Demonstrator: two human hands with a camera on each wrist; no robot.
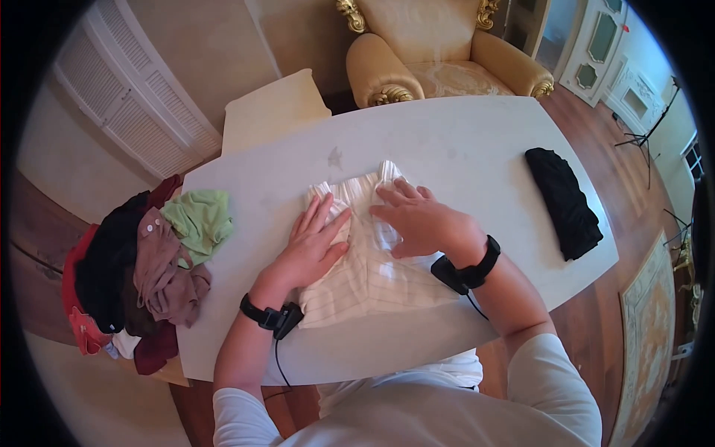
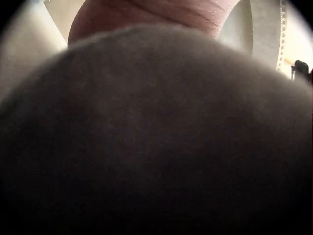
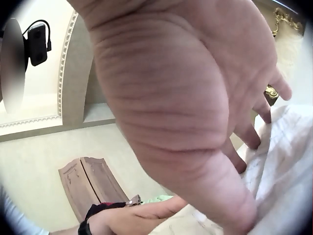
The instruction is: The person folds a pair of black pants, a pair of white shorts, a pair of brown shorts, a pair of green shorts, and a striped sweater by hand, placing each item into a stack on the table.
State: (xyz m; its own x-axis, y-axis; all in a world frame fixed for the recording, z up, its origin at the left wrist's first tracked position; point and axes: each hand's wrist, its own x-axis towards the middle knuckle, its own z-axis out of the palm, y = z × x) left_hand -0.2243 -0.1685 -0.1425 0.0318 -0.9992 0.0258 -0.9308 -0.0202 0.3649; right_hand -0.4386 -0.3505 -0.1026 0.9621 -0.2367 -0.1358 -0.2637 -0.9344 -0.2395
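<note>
A pair of cream striped shorts [image 1: 365,283] lies spread on the white table [image 1: 268,179], its gathered waistband toward the far side. My left hand [image 1: 309,246] rests on the left part of the shorts with its fingers straight and pointing away from me. On the right part, my right hand [image 1: 428,223] touches the cloth below the waistband, fingers extended and slightly spread. The right wrist view shows the thumb and fingertips of this right hand [image 3: 195,88] against the pale fabric. In the left wrist view a dark blurred surface hides nearly everything below a strip of skin.
A heap of clothes [image 1: 160,261] in brown, black, red and green sits at the table's left edge. Near the right edge lies a folded black garment [image 1: 564,205]. Beyond the table stand a gold armchair [image 1: 417,52] and a cream seat [image 1: 275,108].
</note>
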